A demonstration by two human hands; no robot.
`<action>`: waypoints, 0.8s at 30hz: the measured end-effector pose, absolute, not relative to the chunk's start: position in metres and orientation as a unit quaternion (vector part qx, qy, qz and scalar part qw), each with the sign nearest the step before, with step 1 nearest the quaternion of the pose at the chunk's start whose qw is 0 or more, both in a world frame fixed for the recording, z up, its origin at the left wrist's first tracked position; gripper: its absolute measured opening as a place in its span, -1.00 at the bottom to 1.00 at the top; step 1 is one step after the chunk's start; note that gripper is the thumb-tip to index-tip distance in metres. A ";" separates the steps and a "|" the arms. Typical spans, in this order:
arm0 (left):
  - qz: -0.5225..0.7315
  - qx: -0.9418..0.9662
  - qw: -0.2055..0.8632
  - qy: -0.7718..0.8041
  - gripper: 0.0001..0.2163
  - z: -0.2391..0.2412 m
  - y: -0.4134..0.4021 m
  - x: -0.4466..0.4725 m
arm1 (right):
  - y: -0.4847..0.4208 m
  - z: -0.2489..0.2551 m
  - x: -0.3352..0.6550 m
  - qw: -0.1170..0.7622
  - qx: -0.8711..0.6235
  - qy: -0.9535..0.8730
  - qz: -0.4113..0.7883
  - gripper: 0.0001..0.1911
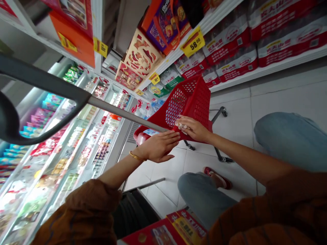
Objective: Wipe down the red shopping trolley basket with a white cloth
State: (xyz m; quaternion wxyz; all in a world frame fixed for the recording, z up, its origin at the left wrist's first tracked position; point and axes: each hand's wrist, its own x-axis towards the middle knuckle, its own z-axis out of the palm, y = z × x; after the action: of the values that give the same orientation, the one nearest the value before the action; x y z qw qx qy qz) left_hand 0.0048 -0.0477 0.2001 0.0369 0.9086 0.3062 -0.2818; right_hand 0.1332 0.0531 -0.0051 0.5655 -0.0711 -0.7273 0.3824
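My left hand (158,147), a gold bangle at its wrist, lies flat with stretched fingers on the near rim of a red plastic shopping cart (203,107). Just right of it, my right hand (196,130) presses a crumpled whitish tissue (182,126) against the same rim, fingers closed over it. A grey bar (122,113) of the cart runs from the upper left down to the rim beside my left fingertips. Perforated side walls and dark wheels of the cart show beyond my hands. The cart's inside is mostly hidden.
Shelves with shrink-wrapped bottle packs (235,68) and gift boxes (140,56) stand ahead, with yellow price tags (193,41). A lit open cooler (84,136) full of packaged food lines the left. Below are my jeans-clad knees (201,197), the tiled floor (276,98) and a red box (155,234).
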 end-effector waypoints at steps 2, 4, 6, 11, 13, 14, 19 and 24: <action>-0.275 0.907 0.040 0.316 -0.49 0.198 -0.045 0.006 | 0.044 -0.015 0.131 0.583 -0.112 -0.687 0.419 -0.61; -0.271 0.903 0.039 0.330 -0.49 0.198 -0.043 0.010 | 0.032 -0.024 0.129 0.596 -0.157 -0.648 0.447 -0.60; -0.278 0.895 0.038 0.346 -0.47 0.197 -0.042 0.014 | 0.020 -0.028 0.126 0.610 -0.204 -0.610 0.463 -0.60; -0.300 0.868 -0.021 0.396 -0.38 0.187 -0.044 0.028 | 0.004 -0.014 0.120 0.671 -0.259 -0.527 0.452 -0.53; -0.304 0.849 -0.076 0.425 -0.36 0.179 -0.046 0.036 | 0.007 -0.005 0.117 0.681 -0.248 -0.526 0.445 -0.56; -0.305 0.835 -0.100 0.446 -0.31 0.174 -0.047 0.041 | 0.009 -0.002 0.116 0.681 -0.241 -0.531 0.443 -0.58; -0.320 0.745 -0.176 0.558 -0.37 0.149 -0.046 0.073 | 0.017 -0.012 0.113 0.674 -0.229 -0.535 0.456 -0.60; -0.317 0.675 -0.189 0.639 -0.45 0.128 -0.026 0.094 | 0.012 -0.042 0.116 0.673 -0.264 -0.503 0.473 -0.60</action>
State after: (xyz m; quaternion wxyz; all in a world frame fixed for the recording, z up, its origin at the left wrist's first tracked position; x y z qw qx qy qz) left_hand 0.0937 -0.0256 0.1283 -0.1894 0.6750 0.6386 -0.3173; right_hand 0.1165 0.0124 -0.0425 0.6734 -0.2638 -0.5032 0.4730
